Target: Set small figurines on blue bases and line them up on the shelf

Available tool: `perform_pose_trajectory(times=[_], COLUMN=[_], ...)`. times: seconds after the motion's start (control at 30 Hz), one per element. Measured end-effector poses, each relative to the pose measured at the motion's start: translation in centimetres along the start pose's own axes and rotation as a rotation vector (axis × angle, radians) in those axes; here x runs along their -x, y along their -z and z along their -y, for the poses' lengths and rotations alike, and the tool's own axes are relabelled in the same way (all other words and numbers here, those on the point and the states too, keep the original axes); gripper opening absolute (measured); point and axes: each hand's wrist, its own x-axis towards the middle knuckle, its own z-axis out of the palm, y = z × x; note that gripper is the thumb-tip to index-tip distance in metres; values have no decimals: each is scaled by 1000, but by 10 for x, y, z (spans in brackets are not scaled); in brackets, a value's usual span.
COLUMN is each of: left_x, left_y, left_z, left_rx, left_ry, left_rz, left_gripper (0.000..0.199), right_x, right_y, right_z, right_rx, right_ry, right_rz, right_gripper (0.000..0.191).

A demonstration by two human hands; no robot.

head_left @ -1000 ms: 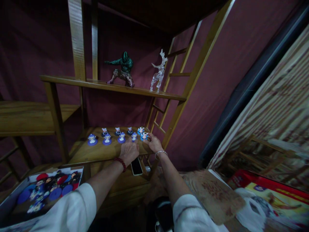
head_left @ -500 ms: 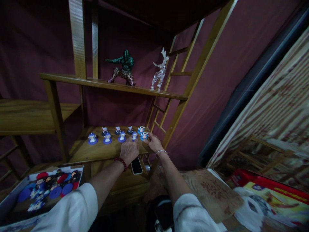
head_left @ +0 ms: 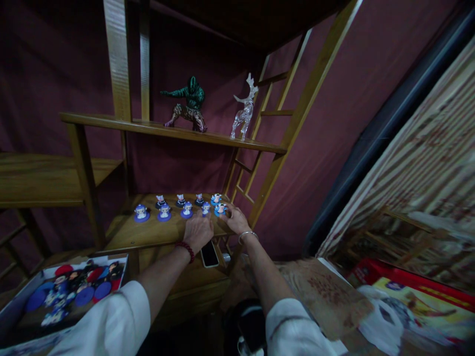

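Two rows of small figurines on round bases stand on the lower wooden shelf (head_left: 148,232). My right hand (head_left: 237,220) has its thumb and fingers closed around a blue-and-white figurine (head_left: 220,209) at the right end of the front row. Beside it, my left hand (head_left: 198,231) reaches to the base of a purple-and-white figurine (head_left: 206,208), its fingers curled and partly hidden by the back of the hand. More purple figurines (head_left: 164,212) continue leftward. Behind are dark-based figurines (head_left: 180,200) and another blue one (head_left: 215,199).
A dark green crouching figure (head_left: 191,101) and a clear deer statuette (head_left: 244,111) stand on the upper shelf (head_left: 148,128). A phone (head_left: 210,254) lies below my left wrist. An open box (head_left: 124,267) of figurines is at lower left; a plastic bag (head_left: 382,316) lies right.
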Motion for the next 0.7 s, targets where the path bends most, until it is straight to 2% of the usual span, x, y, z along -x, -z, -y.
perform_pose_trajectory(times=[0.43, 0.7], left_x=[-1, -1], left_y=[-6, -4], left_z=[2, 1], left_rx=[2, 3], left_ry=[-4, -10], left_rz=[-32, -29], left_gripper=[30, 30], right_x=[0, -1], right_y=[-1, -2], right_z=[0, -2], right_rx=[67, 35], right_ry=[17, 12], right_rz=[2, 2], right_gripper=[44, 43])
